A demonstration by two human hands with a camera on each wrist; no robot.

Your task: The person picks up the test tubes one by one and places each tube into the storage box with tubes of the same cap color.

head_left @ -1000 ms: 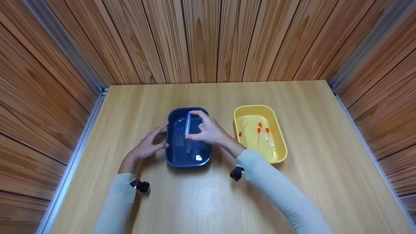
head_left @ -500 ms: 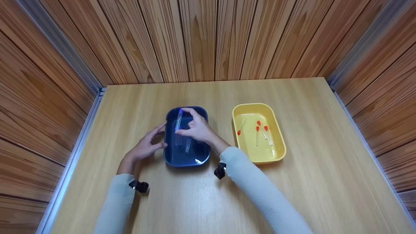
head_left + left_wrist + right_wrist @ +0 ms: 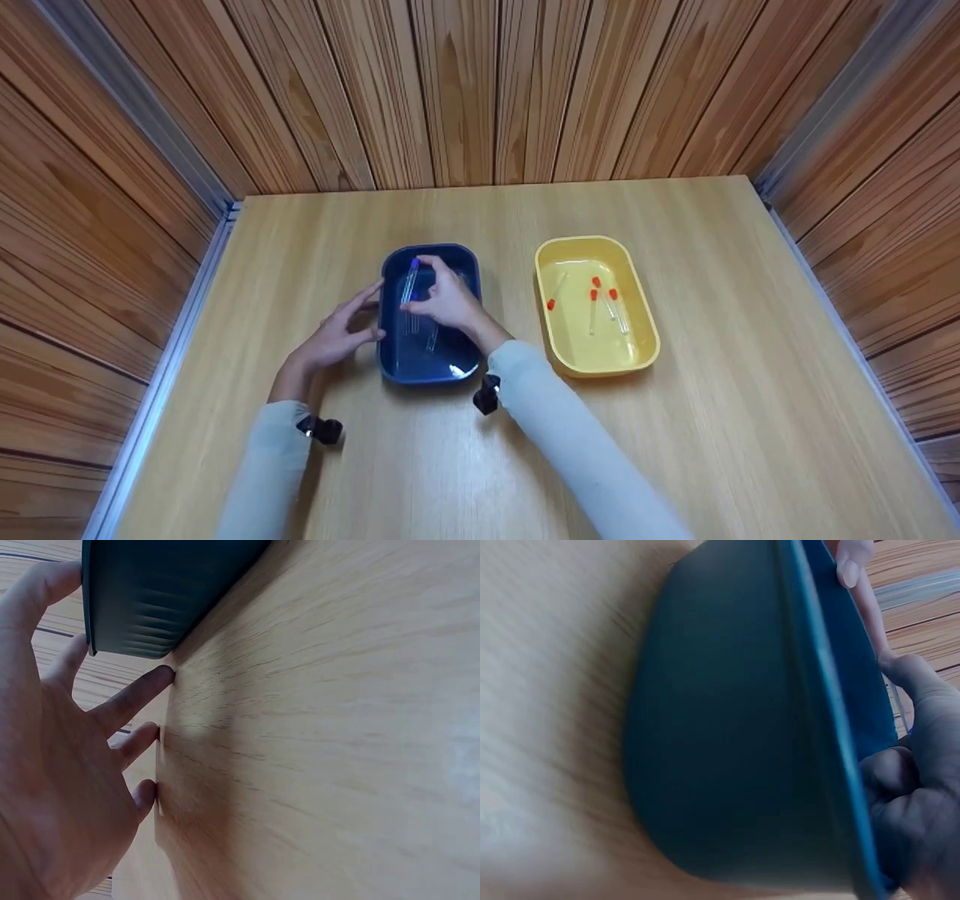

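In the head view, my right hand (image 3: 451, 304) is over the dark blue tray (image 3: 424, 367). Thumb and forefinger pinch a clear test tube (image 3: 409, 285) with a blue-purple cap at its far end. Other clear tubes (image 3: 412, 324) lie on the tray floor below, partly hidden by the held one. My left hand (image 3: 330, 337) rests at the tray's left side, fingers spread, a fingertip and the thumb touching the rim. The left wrist view shows that hand (image 3: 60, 765) with lower fingers near the table beside the tray wall (image 3: 150, 600). The right wrist view shows mostly the tray's outer wall (image 3: 712, 712).
Right of the blue tray stands a yellow tray (image 3: 600, 367) holding several clear tubes with red caps (image 3: 592, 315). Both trays stand on a light wooden table (image 3: 420, 457). Wood-panelled walls (image 3: 465, 97) enclose the back and sides.
My right hand has moved left across the blue tray with the pinched test tube, then slightly lower. The left hand has stayed at the rim.
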